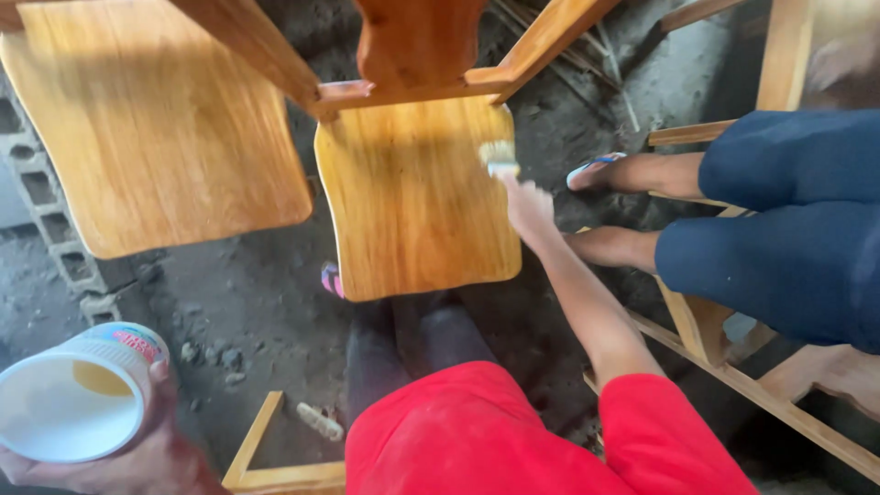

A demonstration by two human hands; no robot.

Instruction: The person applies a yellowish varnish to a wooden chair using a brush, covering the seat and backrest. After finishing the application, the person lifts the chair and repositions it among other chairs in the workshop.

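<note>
I see right hand (pixel 530 209) fingers clamped on brush (pixel 500 158) at seat (pixel 412 202) far edge; left hand (pixel 137 458) grips tilted cup (pixel 69 394). Risk: spill, drips onto floor (pixel 238 312).

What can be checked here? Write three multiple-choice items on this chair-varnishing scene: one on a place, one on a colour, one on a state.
1. Where is the brush?
A. on the middle chair seat
B. inside the tub
C. on the ground

2. What colour are the sleeves of the person holding the brush?
A. blue
B. red
C. white

3. How is the white tub held in the left hand?
A. capped with a lid
B. upside down
C. open, with yellowish liquid low inside

Answers:
1 A, the right hand presses the bristles against the seat's far right edge.
2 B, both sleeves and the chest are red; the blue trousers belong to another person seated at the right.
3 C, its mouth faces the camera and a yellow pool shows inside.
</note>
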